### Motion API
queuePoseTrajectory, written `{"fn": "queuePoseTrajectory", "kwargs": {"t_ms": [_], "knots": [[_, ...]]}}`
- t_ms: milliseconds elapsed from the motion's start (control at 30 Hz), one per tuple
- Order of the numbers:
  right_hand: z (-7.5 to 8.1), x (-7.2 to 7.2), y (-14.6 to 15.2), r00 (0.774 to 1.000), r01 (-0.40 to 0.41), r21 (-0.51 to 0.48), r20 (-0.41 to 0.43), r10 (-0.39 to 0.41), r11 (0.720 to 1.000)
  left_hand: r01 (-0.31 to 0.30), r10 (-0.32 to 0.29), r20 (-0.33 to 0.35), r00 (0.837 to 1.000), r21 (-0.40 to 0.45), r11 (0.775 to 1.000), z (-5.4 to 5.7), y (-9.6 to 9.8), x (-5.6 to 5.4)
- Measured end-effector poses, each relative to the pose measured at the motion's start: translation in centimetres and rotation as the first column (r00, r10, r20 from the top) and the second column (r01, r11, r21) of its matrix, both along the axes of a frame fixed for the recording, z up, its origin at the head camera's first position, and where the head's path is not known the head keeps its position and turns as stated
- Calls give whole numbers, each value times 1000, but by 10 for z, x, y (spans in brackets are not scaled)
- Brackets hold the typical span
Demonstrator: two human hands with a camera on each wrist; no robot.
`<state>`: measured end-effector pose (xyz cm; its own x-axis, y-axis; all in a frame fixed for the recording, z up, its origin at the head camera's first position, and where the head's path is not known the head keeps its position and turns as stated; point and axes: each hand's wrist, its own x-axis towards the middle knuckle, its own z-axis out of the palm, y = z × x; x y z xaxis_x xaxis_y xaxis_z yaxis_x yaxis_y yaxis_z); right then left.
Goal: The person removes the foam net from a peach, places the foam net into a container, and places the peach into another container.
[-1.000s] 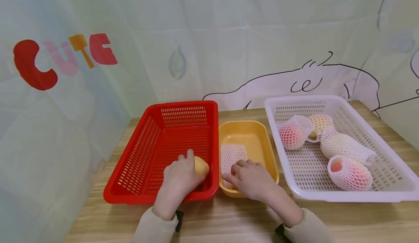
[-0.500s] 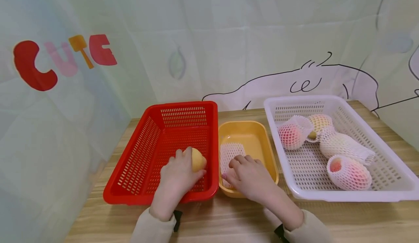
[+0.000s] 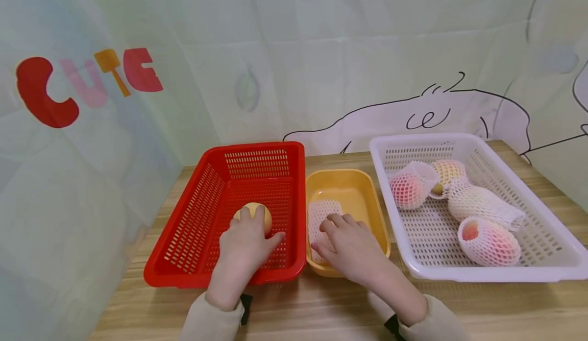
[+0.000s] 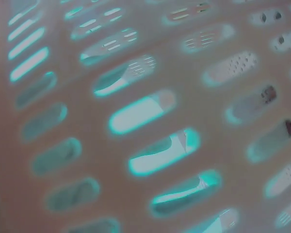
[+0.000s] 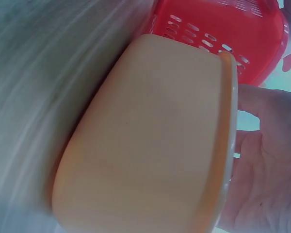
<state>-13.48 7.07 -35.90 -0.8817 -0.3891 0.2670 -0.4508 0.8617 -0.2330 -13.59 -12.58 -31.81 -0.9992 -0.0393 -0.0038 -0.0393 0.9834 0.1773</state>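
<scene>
In the head view my left hand [image 3: 245, 241] reaches into the red basket [image 3: 161, 262]. Its fingers rest over a smooth yellow fruit [image 3: 266, 222] on the basket floor, and the thumb is spread away from it. What kind of fruit it is, I cannot tell. My right hand [image 3: 351, 244] hovers over the near part of the orange tray [image 3: 358, 193], fingers loosely bent. Under and beside those fingers lies a white foam net sleeve [image 3: 321, 213]. Only basket slots [image 4: 140, 114] fill the left wrist view; the right wrist view has the tray's outer wall [image 5: 145, 131] before the hand [image 5: 266, 160].
A white basket [image 3: 409, 259] on the right holds several fruits in foam nets, among them a pink one [image 3: 493, 244] and a yellow one [image 3: 452, 170]. All three containers stand on a wooden table [image 3: 294, 305], with a printed curtain [image 3: 220, 75] behind.
The yellow fruit has shifted left and slightly away across the red basket. My left hand has moved left with it, and its thumb has come off the fruit. My right hand has barely moved.
</scene>
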Motion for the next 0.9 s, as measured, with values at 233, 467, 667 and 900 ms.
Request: {"fn": "queuePoseTrajectory", "kwargs": {"t_ms": [233,467,667,900], "knots": [[7,4,0,1000,-4,-6,-15,4,1000,19,-18,-51,999,22,1000,3,3,2],[21,12,0,999,-29,-14,-31,28,999,59,-50,-152,987,54,997,6,8,5],[29,17,1,998,-33,-11,-50,32,999,75,-60,-185,981,76,994,7,18,6],[32,18,3,999,-20,-13,-40,19,1000,120,-108,-204,973,44,992,4,31,10]]}}
